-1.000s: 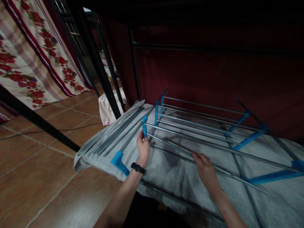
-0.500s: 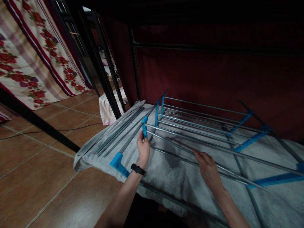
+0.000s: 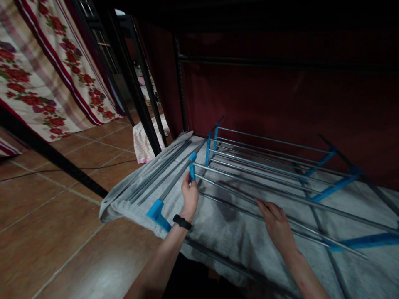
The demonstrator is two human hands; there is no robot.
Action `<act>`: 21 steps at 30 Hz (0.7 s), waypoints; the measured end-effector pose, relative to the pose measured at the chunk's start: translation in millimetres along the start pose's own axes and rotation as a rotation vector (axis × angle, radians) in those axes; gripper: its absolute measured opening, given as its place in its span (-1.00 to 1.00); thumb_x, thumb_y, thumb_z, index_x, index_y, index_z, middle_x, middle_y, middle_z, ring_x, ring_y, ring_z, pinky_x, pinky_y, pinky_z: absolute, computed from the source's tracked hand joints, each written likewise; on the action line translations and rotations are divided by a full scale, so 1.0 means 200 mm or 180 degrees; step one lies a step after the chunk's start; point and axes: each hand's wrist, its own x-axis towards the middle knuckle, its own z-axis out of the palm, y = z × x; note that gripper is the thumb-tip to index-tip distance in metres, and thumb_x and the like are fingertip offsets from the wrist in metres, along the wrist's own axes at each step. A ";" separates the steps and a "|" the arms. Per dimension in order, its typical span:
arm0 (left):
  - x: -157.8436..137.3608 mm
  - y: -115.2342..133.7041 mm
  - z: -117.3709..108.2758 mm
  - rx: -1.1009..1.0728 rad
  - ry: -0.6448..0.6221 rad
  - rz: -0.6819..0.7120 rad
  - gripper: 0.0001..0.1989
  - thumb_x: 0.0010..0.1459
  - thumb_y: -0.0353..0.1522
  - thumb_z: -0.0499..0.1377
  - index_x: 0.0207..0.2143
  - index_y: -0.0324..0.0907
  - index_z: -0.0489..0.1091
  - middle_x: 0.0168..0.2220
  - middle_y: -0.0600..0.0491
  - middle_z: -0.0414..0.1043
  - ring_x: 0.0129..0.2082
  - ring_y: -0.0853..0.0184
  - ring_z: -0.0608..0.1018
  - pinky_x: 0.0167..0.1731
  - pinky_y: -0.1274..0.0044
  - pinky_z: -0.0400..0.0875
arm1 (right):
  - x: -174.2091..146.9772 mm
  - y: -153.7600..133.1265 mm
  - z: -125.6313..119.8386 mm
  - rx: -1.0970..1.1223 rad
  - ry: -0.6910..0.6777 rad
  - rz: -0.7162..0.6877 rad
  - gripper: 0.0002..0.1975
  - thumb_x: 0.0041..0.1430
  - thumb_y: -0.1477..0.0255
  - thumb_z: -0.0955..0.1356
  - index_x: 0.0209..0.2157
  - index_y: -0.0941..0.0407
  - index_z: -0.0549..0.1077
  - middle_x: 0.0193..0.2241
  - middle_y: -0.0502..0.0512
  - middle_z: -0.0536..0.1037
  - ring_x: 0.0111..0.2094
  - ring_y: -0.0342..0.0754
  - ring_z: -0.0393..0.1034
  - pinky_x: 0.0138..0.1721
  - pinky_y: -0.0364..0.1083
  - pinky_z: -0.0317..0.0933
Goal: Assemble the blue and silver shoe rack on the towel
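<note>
A partly assembled rack of grey metal tubes and blue plastic connectors lies on a grey blanket [image 3: 224,245]. My left hand [image 3: 190,195] is closed around a blue connector [image 3: 192,169] on the rack's left upright. My right hand [image 3: 274,218] grips a metal tube [image 3: 224,187] whose left end meets that connector. The tube's right end slants free over a blue bracket [image 3: 361,241]. At the rack's near left corner sits a blue corner piece [image 3: 158,214]. Behind, several crossbars [image 3: 268,161] run between the blue side brackets.
Several loose tubes [image 3: 158,172] lie on the blanket at the left. Black metal posts [image 3: 137,79] stand beyond them, with a dark red curtain [image 3: 280,104] at the back. A floral curtain [image 3: 46,74] hangs over the tiled floor [image 3: 62,241] at far left, where a cable [image 3: 77,168] runs.
The view has shifted slightly, moving the scene a little to the right. Both hands keep their hold, and the tube's free right end sits a little further right.
</note>
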 end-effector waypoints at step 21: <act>0.00 -0.01 -0.04 0.0356 0.0062 0.0098 -0.52 0.06 -0.36 0.17 0.07 -0.10 0.43 0.06 -0.06 0.50 0.10 0.12 0.50 0.21 0.25 0.34 | 0.11 -0.08 -0.05 -0.0008 -0.0068 0.0301 -0.37 0.25 0.70 0.21 0.27 -0.03 0.37 -0.12 0.16 0.53 -0.11 0.04 0.40 0.02 0.07 0.32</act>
